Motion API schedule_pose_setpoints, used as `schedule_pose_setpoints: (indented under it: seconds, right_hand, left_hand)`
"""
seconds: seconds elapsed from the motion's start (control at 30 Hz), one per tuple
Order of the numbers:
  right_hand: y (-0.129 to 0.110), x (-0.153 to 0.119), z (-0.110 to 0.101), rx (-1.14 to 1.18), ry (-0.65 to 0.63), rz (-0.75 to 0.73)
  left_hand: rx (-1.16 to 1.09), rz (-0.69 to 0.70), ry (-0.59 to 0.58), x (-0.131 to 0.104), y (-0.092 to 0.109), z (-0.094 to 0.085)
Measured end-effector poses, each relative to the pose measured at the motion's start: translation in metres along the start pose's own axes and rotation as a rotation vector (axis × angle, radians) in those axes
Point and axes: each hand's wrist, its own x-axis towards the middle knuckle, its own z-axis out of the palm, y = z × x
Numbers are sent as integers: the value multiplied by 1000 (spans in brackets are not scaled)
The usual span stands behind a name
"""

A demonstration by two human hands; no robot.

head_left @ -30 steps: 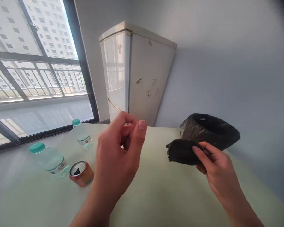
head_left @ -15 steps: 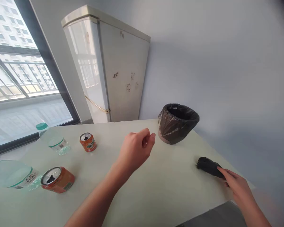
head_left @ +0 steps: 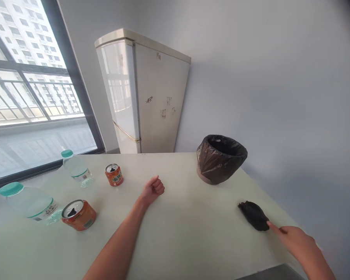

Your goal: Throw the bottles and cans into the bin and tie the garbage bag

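My left hand [head_left: 153, 190] is closed in a fist on or just above the table, with nothing showing in it. My right hand [head_left: 297, 239] is at the right, its index finger stretched out and the other fingers mostly hidden below. That fingertip touches the near end of a black bundle of thin plastic [head_left: 253, 216], apparently a folded or rolled garbage bag, lying on the table. Behind it stands a small trash bin [head_left: 204, 177] lined with a black garbage bag [head_left: 217, 165] folded over its rim.
Two orange soda cans, one near [head_left: 80, 217] and one farther back [head_left: 114, 175], stand opened at the left. Beside them are two clear green-capped bottles [head_left: 77, 169] [head_left: 32, 202]. A white refrigerator [head_left: 160, 97] stands beyond the pale table [head_left: 189, 229]; a wall runs along the right.
My left fist has dropped lower and to the left. The right hand has loosened from the black bundle, which now lies flatter and turned. The view has shifted slightly.
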Motion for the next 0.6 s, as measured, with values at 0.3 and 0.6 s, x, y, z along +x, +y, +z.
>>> schedule_pose_setpoints:
  seconds: [0.3, 0.6]
  right_hand:
    - [-164, -39, -57, 129, 248, -490]
    - [-255, -8, -47, 69, 291, -662]
  left_hand:
    - [4, -424, -498, -16, -15, 38]
    - [23, -672, -991, -32, -83, 137]
